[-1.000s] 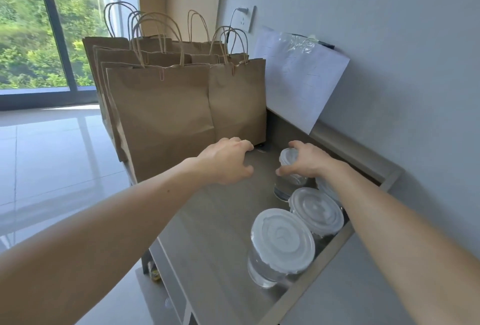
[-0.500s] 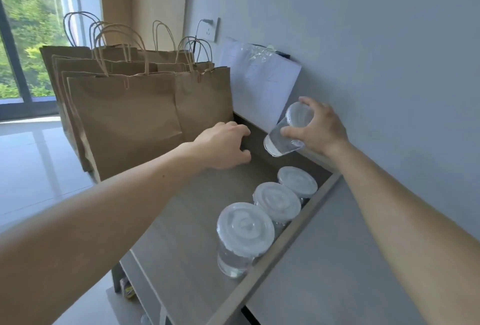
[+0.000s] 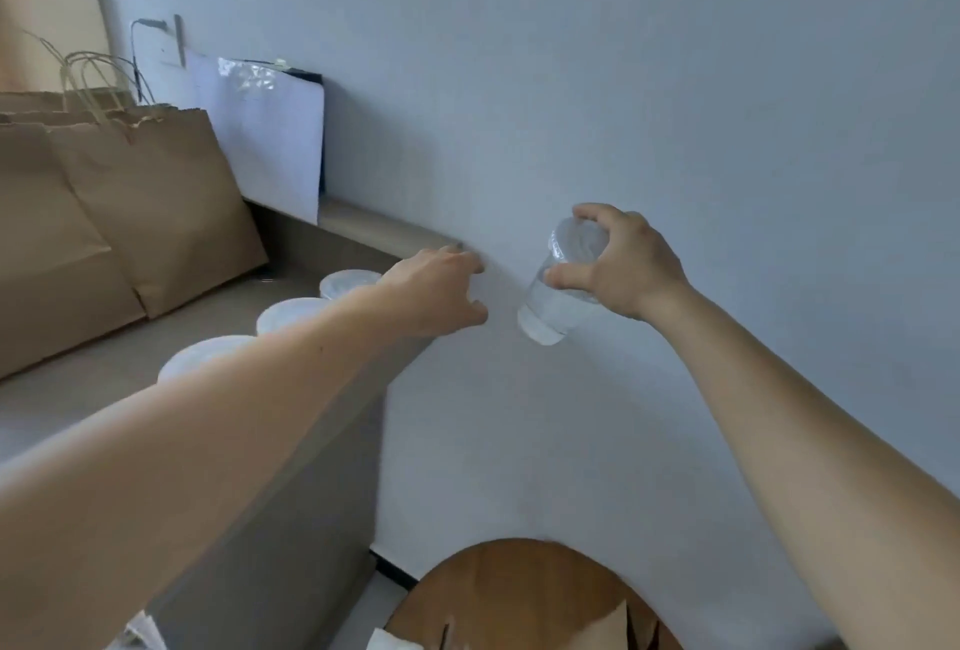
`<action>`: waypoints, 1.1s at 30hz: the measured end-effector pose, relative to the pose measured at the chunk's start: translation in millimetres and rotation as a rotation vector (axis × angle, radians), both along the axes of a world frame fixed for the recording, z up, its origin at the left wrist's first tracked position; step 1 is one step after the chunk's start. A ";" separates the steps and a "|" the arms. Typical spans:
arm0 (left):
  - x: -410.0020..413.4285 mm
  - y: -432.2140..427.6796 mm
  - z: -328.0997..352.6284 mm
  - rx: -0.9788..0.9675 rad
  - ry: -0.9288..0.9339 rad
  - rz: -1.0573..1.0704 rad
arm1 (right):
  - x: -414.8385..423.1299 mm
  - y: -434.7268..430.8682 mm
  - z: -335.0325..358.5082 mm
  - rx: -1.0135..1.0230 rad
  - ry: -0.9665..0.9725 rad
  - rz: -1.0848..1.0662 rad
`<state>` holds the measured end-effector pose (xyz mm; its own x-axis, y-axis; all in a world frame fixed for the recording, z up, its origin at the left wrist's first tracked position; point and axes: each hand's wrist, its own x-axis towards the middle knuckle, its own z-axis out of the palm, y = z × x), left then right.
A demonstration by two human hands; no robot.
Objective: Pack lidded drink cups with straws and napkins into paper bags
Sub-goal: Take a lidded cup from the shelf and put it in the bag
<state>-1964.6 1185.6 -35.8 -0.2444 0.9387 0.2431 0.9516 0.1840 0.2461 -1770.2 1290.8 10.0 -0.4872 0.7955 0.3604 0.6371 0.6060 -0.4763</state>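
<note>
My right hand [image 3: 618, 264] grips a clear lidded cup [image 3: 558, 293] of water by its top, held tilted in the air in front of the grey wall, right of the counter's end. My left hand [image 3: 436, 293] hovers just left of it with fingers loosely curled and nothing in it. Three more lidded cups [image 3: 288, 314] stand in a row on the counter [image 3: 104, 379], partly hidden behind my left forearm. Several brown paper bags [image 3: 156, 202] with handles stand upright at the counter's far left.
A white sheet in a plastic sleeve [image 3: 260, 129] leans on the wall behind the bags, near a wall socket [image 3: 174, 41]. A round wooden table [image 3: 519, 592] sits at the bottom, with brown paper and something white on it.
My right hand has carried the cup off the counter and to the right, past its end. My left hand followed it. The view has swung right, away from the bags.
</note>
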 end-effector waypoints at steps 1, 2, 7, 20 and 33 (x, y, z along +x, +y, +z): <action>20.0 8.1 -6.3 -0.011 -0.009 -0.015 | 20.5 2.1 -8.2 -0.009 -0.007 -0.015; 39.4 15.5 -14.0 -0.023 -0.018 -0.031 | 39.5 4.1 -17.3 -0.023 -0.016 -0.026; 129.2 40.8 -68.9 -0.150 -0.066 -0.109 | 126.2 10.5 -76.8 -0.135 -0.088 -0.095; 231.2 17.8 -257.9 -0.686 -0.098 -0.272 | 217.0 3.0 -230.1 -0.425 -0.141 -0.222; 252.1 -6.3 -329.5 -0.858 -0.260 -0.378 | 216.4 -12.8 -289.7 -0.533 -0.199 -0.235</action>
